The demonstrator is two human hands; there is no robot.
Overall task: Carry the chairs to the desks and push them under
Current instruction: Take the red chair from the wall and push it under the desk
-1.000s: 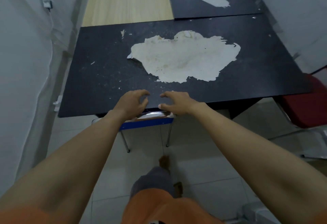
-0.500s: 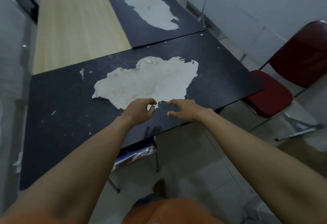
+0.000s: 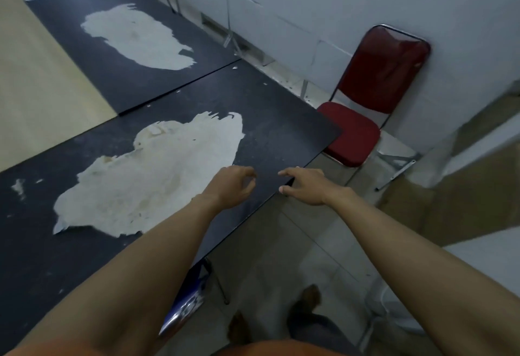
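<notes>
Red padded folding chair, chrome tube frame (image 3: 363, 119): on floor against wall, seat just beside right corner of black worn tabletop (image 3: 281, 119), not under. Judged light, rigid; grip backrest top rail. Left hand (image 3: 232, 186), right hand (image 3: 305, 185): loosely spread, empty, over near edge.

Both hands hover empty and loosely curled over the near edge of the worktop (image 3: 281, 130), the left hand (image 3: 233, 186) above its surface, the right hand (image 3: 306, 186) at the edge. A chair (image 3: 185, 305) sits tucked under that near edge, below the left forearm. Another chair (image 3: 365, 108) stands at the worktop's right corner, against the wall (image 3: 309, 3).
</notes>
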